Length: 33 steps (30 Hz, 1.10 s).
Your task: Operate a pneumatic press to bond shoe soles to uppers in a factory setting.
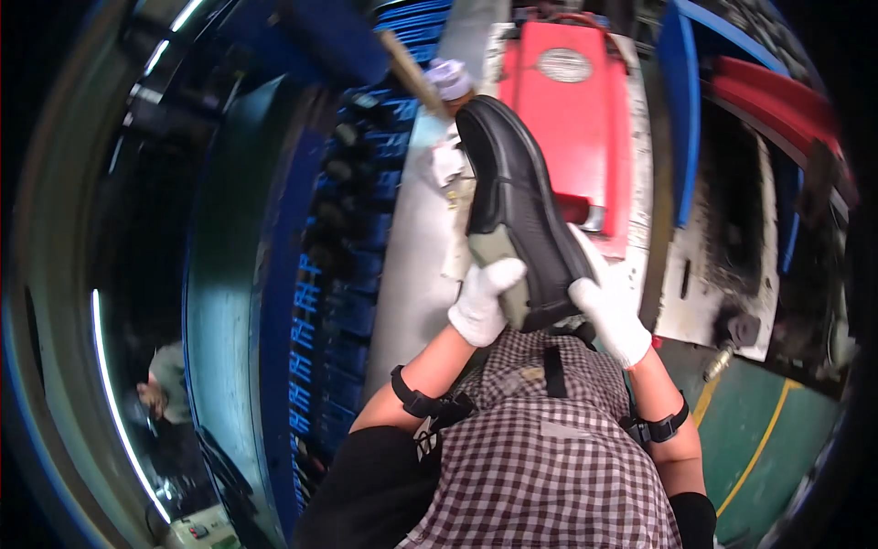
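Observation:
A black shoe point(528, 206) with a grey-green panel along one side is held up in front of me, its narrower end pointing away and tilted left. My left hand point(483, 297), in a white glove, grips the near end at the grey-green panel, thumb lying over it. On the opposite side, my right hand point(613, 311), also gloved in white, is closed on the shoe's right edge; some of its fingers are hidden behind it. Beyond the shoe lies a red machine cover point(572, 101) with an oval plate, and a metal cylinder end shows beside my right hand.
A grey metal bench point(407, 265) runs along my left, beside a blue rack point(352, 302) holding dark items. Near the bench's far part sits a pale purple roll-like thing point(448, 80). To the right stand a blue frame point(688, 119) and a stained white metal plate point(722, 247).

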### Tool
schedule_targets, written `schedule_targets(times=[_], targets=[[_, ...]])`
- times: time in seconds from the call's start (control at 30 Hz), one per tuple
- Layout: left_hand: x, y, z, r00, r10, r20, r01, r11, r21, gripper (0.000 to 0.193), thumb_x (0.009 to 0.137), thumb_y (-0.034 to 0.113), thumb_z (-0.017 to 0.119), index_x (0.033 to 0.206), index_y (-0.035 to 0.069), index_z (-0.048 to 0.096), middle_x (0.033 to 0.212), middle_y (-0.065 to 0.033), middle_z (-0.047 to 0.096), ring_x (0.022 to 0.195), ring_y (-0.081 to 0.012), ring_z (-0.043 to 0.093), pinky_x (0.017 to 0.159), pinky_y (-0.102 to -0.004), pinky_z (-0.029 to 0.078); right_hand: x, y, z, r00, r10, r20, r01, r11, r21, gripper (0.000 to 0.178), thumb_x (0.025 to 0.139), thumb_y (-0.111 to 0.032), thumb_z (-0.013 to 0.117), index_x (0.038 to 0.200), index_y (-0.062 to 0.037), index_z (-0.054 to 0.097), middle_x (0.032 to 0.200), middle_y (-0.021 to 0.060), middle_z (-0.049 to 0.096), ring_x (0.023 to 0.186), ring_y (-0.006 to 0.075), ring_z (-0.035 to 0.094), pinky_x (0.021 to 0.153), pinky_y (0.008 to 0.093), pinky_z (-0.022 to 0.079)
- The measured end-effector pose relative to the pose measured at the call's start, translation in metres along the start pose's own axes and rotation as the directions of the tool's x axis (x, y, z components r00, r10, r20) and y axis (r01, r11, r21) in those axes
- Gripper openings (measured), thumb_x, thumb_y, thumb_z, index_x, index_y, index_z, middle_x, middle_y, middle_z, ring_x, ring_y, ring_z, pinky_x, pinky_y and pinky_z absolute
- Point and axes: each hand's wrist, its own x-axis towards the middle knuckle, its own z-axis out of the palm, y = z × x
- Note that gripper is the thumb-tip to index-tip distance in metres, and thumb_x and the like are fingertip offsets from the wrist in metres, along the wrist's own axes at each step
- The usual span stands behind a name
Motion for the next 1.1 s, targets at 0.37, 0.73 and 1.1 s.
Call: schedule_targets(times=[0.37, 0.73, 1.1], targets=[[-0.095, -0.008, -0.254, 0.506, 0.115, -0.855, -0.163, 0.986, 0.037, 0.03, 0.086, 0.019, 0.068, 0.115, 0.01, 0.066, 0.107, -0.0062, 0.072, 0.1, -0.0262, 0.072, 0.092, -0.0411, 0.06, 0.03, 0.083, -0.015, 0.896, -0.437, 0.074, 0.159, 0.161, -0.974, 0.045, 0.09, -0.019, 0.071, 0.132, -0.0045, 0.064, 0.133, 0.0168, 0.064, 0.123, 0.037, 0.06, 0.108, 0.0474, 0.046], [-0.081, 0.066, -0.498, 0.163, 0.251, -0.954, 0.241, 0.928, 0.285, 0.039, 0.074, 0.04, 0.085, 0.098, 0.014, 0.071, 0.1, 0.0003, 0.064, 0.093, -0.0193, 0.054, 0.092, -0.047, 0.044, 0.039, 0.103, -0.011, 0.921, -0.381, -0.077, -0.029, 0.132, -0.991, 0.037, 0.092, -0.015, 0.071, 0.128, -0.0094, 0.07, 0.133, 0.0153, 0.065, 0.124, 0.0336, 0.061, 0.108, 0.044, 0.047], [-0.088, 0.04, -0.492, 0.238, 0.41, -0.88, 0.654, 0.603, 0.458, 0.091, 0.096, 0.061, 0.063, 0.167, 0.02, 0.023, 0.17, -0.0129, 0.03, 0.15, -0.0417, 0.037, 0.119, -0.0554, 0.035, 0.063, 0.082, 0.049, 0.879, -0.466, 0.101, 0.235, 0.239, -0.942, 0.023, 0.088, -0.012, 0.069, 0.11, -0.0089, 0.072, 0.114, 0.0114, 0.07, 0.112, 0.0331, 0.064, 0.1, 0.0462, 0.048]])
